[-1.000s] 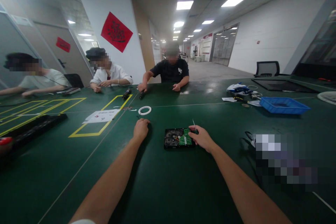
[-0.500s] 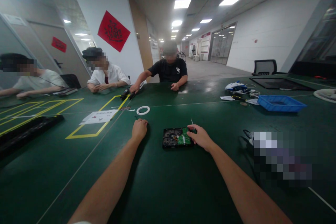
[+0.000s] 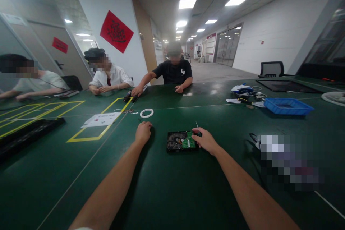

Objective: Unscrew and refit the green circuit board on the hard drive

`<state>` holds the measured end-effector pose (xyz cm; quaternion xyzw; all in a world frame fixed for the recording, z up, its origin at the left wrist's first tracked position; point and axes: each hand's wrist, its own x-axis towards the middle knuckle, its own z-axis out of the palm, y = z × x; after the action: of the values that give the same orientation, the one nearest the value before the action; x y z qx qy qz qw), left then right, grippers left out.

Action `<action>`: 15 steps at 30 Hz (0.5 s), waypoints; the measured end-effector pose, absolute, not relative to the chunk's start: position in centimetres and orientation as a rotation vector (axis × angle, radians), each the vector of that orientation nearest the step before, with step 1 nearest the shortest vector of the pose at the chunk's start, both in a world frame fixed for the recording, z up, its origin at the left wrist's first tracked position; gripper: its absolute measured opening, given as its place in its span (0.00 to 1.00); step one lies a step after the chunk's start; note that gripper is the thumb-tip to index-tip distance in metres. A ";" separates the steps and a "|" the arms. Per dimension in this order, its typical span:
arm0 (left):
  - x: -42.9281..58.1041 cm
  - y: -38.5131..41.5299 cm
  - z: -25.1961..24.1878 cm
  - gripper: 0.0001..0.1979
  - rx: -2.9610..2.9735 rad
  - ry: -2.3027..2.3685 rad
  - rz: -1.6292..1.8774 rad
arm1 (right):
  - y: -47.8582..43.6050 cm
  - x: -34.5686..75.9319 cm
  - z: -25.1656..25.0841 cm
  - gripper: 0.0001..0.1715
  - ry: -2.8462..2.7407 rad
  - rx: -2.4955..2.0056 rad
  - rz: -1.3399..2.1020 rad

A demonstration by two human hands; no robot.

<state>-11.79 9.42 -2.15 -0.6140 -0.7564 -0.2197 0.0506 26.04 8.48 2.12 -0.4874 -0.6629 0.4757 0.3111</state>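
A hard drive (image 3: pixel 176 143) lies flat on the green table with its circuit board facing up. My right hand (image 3: pixel 207 141) is closed around a small screwdriver (image 3: pixel 198 134) at the drive's right end; the thin metal shaft points up and away from the board. Left of the drive, my left hand (image 3: pixel 143 132) rests on the table with its fingers curled in. Whatever those fingers may hold is hidden. Just beyond them are a tiny dark piece (image 3: pixel 139 119) and a white ring (image 3: pixel 146 113), possibly a tape roll.
A blue tray (image 3: pixel 289 110) and a cluttered pile (image 3: pixel 244 90) stand at the right. Nearer is a blurred-out object (image 3: pixel 289 163). A paper sheet (image 3: pixel 101 119) lies inside yellow tape at left, by a long black part (image 3: pixel 29 134). Across the table sits a person (image 3: pixel 174 72); two more are at left.
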 end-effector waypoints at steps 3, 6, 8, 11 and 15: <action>-11.7 9.4 -2.0 0.16 -1.870 -2.308 -0.672 | 8.4 26.0 2.2 0.22 -1.750 -1.295 1.256; -11.5 9.3 -1.9 0.16 -1.866 -2.312 -0.679 | 8.3 26.1 2.5 0.22 -1.755 -1.295 1.258; -11.3 9.2 -1.9 0.16 -1.860 -2.313 -0.691 | 8.1 26.1 2.7 0.22 -1.758 -1.297 1.265; -11.1 9.0 -1.7 0.15 -1.852 -2.316 -0.715 | 8.0 26.1 2.8 0.22 -1.753 -1.303 1.267; -10.9 8.8 -1.6 0.15 -1.817 -2.325 -0.765 | 8.2 26.0 2.6 0.22 -1.747 -1.300 1.266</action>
<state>-10.94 8.81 -1.57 -0.5955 -0.7619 -0.2507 0.0463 26.01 8.18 2.55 -0.4914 -0.6601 0.4783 0.3065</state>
